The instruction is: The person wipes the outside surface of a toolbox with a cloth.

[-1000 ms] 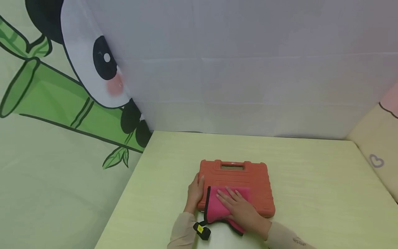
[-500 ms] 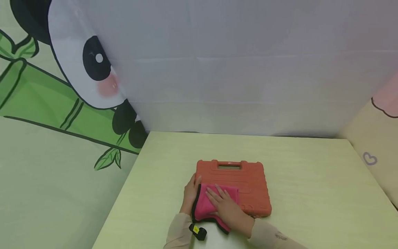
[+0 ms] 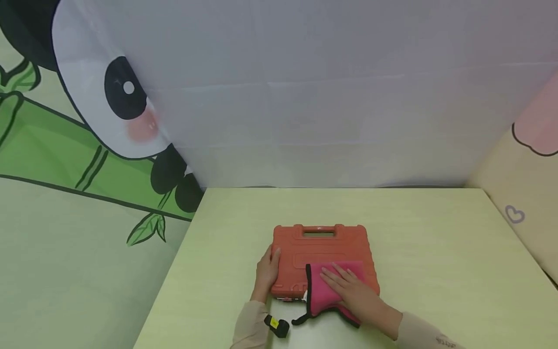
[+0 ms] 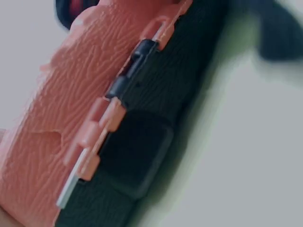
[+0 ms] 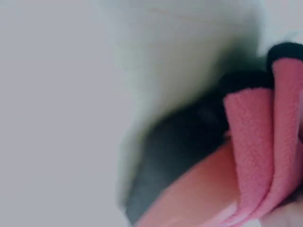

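An orange-red plastic carrying case (image 3: pixel 287 276) with a handle slot lies flat on the table, its dark lower half showing in the left wrist view beside the hinge edge (image 4: pixel 116 113). My left hand (image 3: pixel 267 269) holds the case's left side, thumb on the top face and fingers along the edge. Over the case's lower right part, a folded pink cloth (image 3: pixel 318 291) with black edging hangs past the near edge. My right hand (image 3: pixel 355 295) lies on this cloth with fingers spread and straight, pressing it down. Fuzzy cloth folds (image 5: pixel 251 146) show in the right wrist view.
The pale yellow-green table (image 3: pixel 436 252) meets a plain light backdrop (image 3: pixel 327 121) at its far edge. A panda-and-bamboo printed sheet (image 3: pixel 65 145) hangs at the left. A black device with a yellow label (image 3: pixel 277 325) sits by my left wrist.
My right hand slid the cloth left across the case, then back to the right, baring the case's lower left part. My left hand has kept its hold on the case's left side.
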Demonstrator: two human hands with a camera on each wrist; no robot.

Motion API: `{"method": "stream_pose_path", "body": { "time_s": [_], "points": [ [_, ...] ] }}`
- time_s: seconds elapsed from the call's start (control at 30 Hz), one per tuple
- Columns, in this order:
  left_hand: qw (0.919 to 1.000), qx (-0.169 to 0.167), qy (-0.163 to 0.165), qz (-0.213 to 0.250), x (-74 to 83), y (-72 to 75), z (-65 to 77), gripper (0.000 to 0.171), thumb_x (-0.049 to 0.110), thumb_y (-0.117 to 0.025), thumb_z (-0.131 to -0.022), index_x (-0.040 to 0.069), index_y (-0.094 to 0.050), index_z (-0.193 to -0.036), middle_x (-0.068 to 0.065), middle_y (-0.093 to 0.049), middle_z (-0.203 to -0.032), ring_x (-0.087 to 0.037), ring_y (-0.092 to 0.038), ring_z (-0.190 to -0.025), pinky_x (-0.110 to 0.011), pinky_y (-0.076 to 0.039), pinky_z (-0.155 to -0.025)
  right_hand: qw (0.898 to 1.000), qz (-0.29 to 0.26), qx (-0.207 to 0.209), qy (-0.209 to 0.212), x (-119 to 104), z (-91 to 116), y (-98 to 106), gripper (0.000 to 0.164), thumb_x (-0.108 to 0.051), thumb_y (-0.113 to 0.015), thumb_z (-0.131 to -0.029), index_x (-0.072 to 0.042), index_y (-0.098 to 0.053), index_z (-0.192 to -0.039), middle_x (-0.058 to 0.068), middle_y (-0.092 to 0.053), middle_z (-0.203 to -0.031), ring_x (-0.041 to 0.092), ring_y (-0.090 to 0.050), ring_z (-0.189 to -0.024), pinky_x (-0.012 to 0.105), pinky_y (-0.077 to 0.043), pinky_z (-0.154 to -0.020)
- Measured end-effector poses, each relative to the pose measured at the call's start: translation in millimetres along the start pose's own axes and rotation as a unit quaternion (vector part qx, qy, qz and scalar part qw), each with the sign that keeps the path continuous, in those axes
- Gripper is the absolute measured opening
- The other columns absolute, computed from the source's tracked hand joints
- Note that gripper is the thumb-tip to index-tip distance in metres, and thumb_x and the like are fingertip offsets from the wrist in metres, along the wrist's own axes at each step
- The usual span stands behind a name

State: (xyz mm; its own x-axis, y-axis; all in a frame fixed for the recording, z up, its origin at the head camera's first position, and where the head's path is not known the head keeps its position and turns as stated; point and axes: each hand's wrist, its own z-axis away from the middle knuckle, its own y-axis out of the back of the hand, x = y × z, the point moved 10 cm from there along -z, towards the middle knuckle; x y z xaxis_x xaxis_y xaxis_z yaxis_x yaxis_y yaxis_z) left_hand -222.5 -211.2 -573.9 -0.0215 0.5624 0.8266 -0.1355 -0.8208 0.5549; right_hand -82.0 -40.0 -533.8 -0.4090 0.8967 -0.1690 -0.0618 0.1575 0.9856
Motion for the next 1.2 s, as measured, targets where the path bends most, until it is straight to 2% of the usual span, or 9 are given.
{"method": "stream_pose_path", "body": {
  "time_s": [0.23,0.37,0.43,0.5,0.6,0.67,0.9,1.07,1.2],
  "points": [
    [1.0000,-0.005,0.000,-0.002,-1.0,1.7,-2.1,0.056,0.039,-0.038,-0.098,0.001,-0.038,-0.138,-0.025,-0.049,-0.132,-0.041,-0.049,-0.118,-0.054,-0.040,-0.095,0.996,0.051,0.074,0.002,27,36,10,0.074,-0.021,-0.074,-0.074,-0.015,-0.040,-0.140,0.003,-0.043,-0.142,0.032,-0.036,-0.130,0.044,-0.039,-0.099],
    [1.0000,-0.006,0.001,0.000,-1.4,2.0,-0.7,0.056,0.039,-0.039,-0.098,0.001,-0.038,-0.139,-0.026,-0.049,-0.131,-0.040,-0.050,-0.117,-0.054,-0.041,-0.094,0.995,0.053,0.089,-0.001,43,54,15,0.073,-0.023,-0.073,-0.076,-0.018,-0.039,-0.140,0.001,-0.043,-0.142,0.027,-0.033,-0.133,0.042,-0.041,-0.096],
    [1.0000,-0.006,0.001,0.002,-1.8,2.4,0.0,0.055,0.038,-0.039,-0.098,0.001,-0.038,-0.139,-0.025,-0.049,-0.131,-0.040,-0.050,-0.117,-0.054,-0.041,-0.095,0.995,0.049,0.090,-0.003,51,62,16,0.063,-0.033,-0.062,-0.083,-0.021,-0.038,-0.141,0.000,-0.042,-0.143,0.021,-0.026,-0.138,0.040,-0.044,-0.095],
    [1.0000,-0.005,0.000,0.000,-2.3,2.9,0.4,0.055,0.038,-0.039,-0.098,0.001,-0.038,-0.138,-0.025,-0.049,-0.132,-0.041,-0.049,-0.118,-0.054,-0.041,-0.095,0.994,0.047,0.096,0.000,55,68,19,0.056,-0.043,-0.043,-0.089,-0.022,-0.039,-0.141,-0.001,-0.043,-0.143,0.016,-0.020,-0.141,0.039,-0.046,-0.093],
    [1.0000,-0.004,-0.002,-0.002,-3.5,3.5,1.1,0.055,0.038,-0.039,-0.098,0.001,-0.038,-0.138,-0.026,-0.049,-0.132,-0.041,-0.049,-0.119,-0.054,-0.040,-0.095,0.994,0.040,0.104,0.008,57,71,20,0.062,-0.049,-0.016,-0.089,-0.024,-0.039,-0.141,-0.003,-0.043,-0.142,0.007,-0.011,-0.142,0.040,-0.048,-0.091],
    [1.0000,-0.005,-0.003,-0.005,-4.9,3.7,1.4,0.055,0.039,-0.038,-0.098,0.001,-0.038,-0.138,-0.026,-0.049,-0.131,-0.041,-0.049,-0.118,-0.054,-0.040,-0.095,0.993,0.038,0.109,0.014,54,70,20,0.066,-0.049,-0.010,-0.087,-0.023,-0.039,-0.141,-0.002,-0.043,-0.142,0.009,-0.012,-0.143,0.041,-0.046,-0.092],
    [1.0000,-0.004,-0.005,0.002,-8.8,6.6,3.5,0.055,0.041,-0.037,-0.098,0.004,-0.039,-0.138,-0.024,-0.050,-0.130,-0.039,-0.052,-0.115,-0.053,-0.042,-0.093,0.995,0.032,0.090,0.011,36,51,12,0.061,-0.046,-0.050,-0.087,-0.022,-0.037,-0.142,0.000,-0.041,-0.144,0.029,-0.035,-0.133,0.042,-0.042,-0.096],
    [0.9999,-0.008,-0.006,0.002,-10.5,8.0,6.2,0.055,0.041,-0.037,-0.098,0.005,-0.039,-0.139,-0.023,-0.050,-0.132,-0.039,-0.050,-0.117,-0.053,-0.041,-0.094,0.999,-0.003,0.049,-0.003,21,33,2,0.066,-0.045,-0.054,-0.086,-0.023,-0.032,-0.144,0.000,-0.036,-0.147,0.033,-0.031,-0.134,0.046,-0.036,-0.102],
    [0.9999,-0.009,-0.014,-0.003,-10.3,7.7,7.8,0.054,0.040,-0.038,-0.098,0.003,-0.039,-0.138,-0.024,-0.050,-0.131,-0.041,-0.049,-0.118,-0.054,-0.041,-0.094,0.999,-0.024,0.047,-0.010,4,22,-1,0.067,-0.043,-0.058,-0.085,-0.019,-0.034,-0.143,0.002,-0.036,-0.147,0.035,-0.029,-0.135,0.049,-0.034,-0.103]
  ]
}}
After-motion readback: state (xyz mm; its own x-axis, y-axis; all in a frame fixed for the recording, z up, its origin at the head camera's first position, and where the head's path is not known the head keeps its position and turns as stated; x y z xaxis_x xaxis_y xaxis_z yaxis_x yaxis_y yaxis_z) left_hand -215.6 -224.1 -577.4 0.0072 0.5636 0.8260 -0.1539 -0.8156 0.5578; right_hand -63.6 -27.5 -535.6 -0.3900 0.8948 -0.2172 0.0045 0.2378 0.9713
